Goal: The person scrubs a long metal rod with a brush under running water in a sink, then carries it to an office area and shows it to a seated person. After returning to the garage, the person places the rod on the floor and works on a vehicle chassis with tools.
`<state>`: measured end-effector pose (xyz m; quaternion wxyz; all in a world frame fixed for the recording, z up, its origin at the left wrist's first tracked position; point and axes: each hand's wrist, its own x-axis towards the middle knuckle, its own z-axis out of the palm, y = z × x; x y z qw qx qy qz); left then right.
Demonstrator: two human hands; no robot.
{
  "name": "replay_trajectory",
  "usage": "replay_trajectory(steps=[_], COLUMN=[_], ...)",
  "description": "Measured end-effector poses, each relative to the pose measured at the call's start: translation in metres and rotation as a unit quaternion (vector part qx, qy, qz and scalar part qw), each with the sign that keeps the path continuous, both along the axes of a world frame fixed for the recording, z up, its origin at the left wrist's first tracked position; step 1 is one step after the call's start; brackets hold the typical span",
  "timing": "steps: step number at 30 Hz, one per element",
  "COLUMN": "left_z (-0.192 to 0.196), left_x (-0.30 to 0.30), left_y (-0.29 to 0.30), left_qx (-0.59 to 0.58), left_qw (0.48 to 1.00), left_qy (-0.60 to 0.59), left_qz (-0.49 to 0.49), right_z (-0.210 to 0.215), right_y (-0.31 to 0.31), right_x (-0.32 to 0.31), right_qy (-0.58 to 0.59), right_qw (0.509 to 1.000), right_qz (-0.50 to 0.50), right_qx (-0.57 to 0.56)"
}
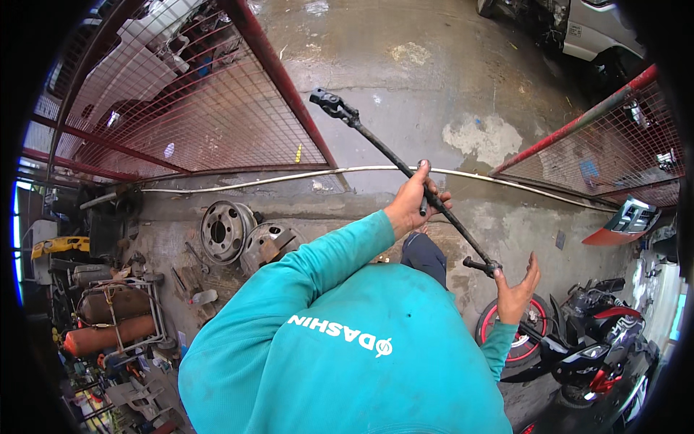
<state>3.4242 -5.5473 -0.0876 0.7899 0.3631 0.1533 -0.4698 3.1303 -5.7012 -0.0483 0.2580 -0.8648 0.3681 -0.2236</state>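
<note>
Left hand (413, 201) was wrapped around the middle of a long black steering shaft (405, 168) held up slantwise over the wet concrete floor (405, 87), right hand (517, 288) spread open just below its lower joint, not yet gripping.

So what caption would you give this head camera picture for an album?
Left hand gripping a long black jointed shaft, open right hand beside its lower end, above wet concrete.
</note>
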Motion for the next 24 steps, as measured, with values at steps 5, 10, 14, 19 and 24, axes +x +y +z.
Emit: replay_trajectory(steps=[5, 10, 14, 19, 24], left_z=[0.018, 0.060, 0.062, 0.011, -0.049], left_x=[0.117, 0.232, 0.342, 0.492, 0.653], left_y=[-0.081, -0.129, -0.156, -0.160, -0.143], left_qx=[-0.005, -0.039, -0.051, -0.064, -0.011], left_qw=[0.995, 0.987, 0.974, 0.956, 0.925], left_qy=[0.040, 0.019, 0.033, 0.038, 0.029], left_qz=[0.088, 0.157, 0.218, 0.285, 0.379], right_z=[-0.052, -0.094, -0.135, -0.111, -0.070], right_y=[-0.144, -0.237, -0.295, -0.334, -0.356], right_x=[0.064, 0.223, 0.371, 0.551, 0.718], right_qy=[0.008, 0.017, -0.125, -0.036, 0.183], right_qw=[0.936, 0.955, 0.914, 0.856, 0.922], right_qz=[0.031, 0.118, 0.151, 0.257, 0.338], right_qx=[0.350, 0.271, 0.354, 0.447, 0.052])
